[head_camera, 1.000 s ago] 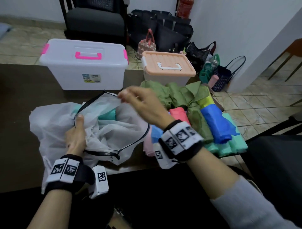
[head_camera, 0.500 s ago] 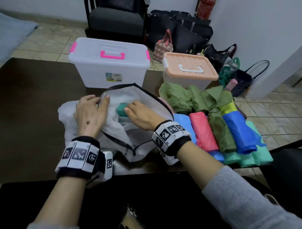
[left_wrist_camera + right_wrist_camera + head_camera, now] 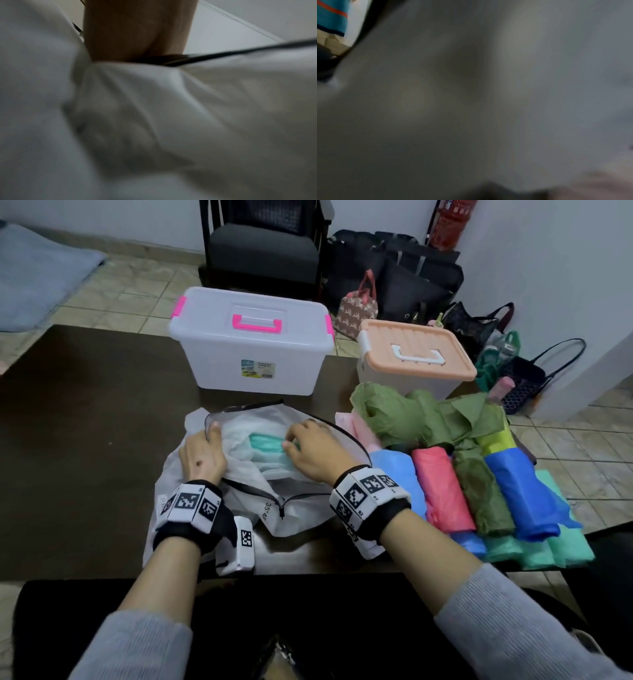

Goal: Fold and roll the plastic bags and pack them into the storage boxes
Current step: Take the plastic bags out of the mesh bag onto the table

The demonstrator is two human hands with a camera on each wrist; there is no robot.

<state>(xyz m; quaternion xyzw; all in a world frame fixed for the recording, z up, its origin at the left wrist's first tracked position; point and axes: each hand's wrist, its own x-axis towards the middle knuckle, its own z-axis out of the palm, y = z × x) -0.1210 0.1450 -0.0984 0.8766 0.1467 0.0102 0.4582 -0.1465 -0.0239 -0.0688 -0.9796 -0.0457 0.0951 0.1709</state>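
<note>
Fabric fills the right wrist view, blurred grey, fingers unseen. Head view shows the right hand (image 3: pixel 317 451) inside the white translucent zip pouch with black edging (image 3: pixel 301 508), fingers curled on a teal plastic bag (image 3: pixel 267 445). At nine o'clock, the left hand (image 3: pixel 202 457) grips the pouch rim, which the left wrist view (image 3: pixel 137 31) confirms.

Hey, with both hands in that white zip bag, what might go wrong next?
1. Rolled bags overhang the table's right edge; a nudge from the right hand may drop them.
2. The left hand grips only the white zip bag's rim, which may slip.
3. Both storage boxes are shut.
</note>
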